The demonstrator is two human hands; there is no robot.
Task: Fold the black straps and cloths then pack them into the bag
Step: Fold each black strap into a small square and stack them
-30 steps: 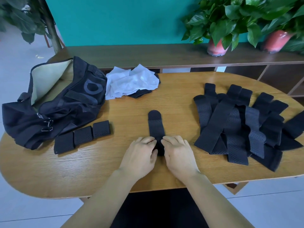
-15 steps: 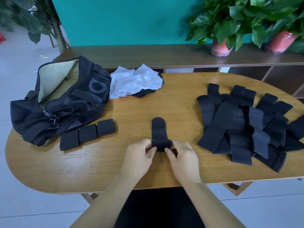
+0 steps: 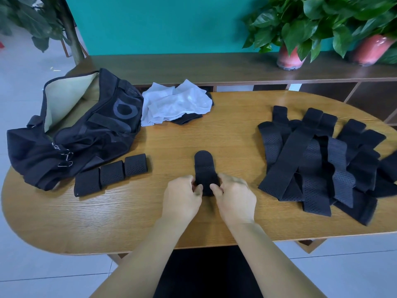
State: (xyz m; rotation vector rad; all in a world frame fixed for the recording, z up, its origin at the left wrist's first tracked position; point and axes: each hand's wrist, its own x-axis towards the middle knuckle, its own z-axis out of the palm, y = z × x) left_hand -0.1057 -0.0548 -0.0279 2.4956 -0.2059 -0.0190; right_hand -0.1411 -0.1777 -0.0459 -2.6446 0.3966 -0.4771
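Fingers (image 3: 198, 187) of both hands have rolled the strap (image 3: 204, 168) shorter.

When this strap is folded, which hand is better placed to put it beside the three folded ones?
Probably the left hand: the folded straps lie on its side, near the bag. The right hand would have to cross over.

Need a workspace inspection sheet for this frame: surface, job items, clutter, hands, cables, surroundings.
Surface: oval wooden table.
Job's things: strap being folded at front centre; three folded straps in a row beside the open black bag; unfolded strap pile at right; white cloths on a black cloth at the back.
Clutter: nothing seen.
Grippers: left hand and right hand both pinch the strap's near end.
Cables: nothing seen.
Surroundings: wooden shelf, two potted plants, teal wall.
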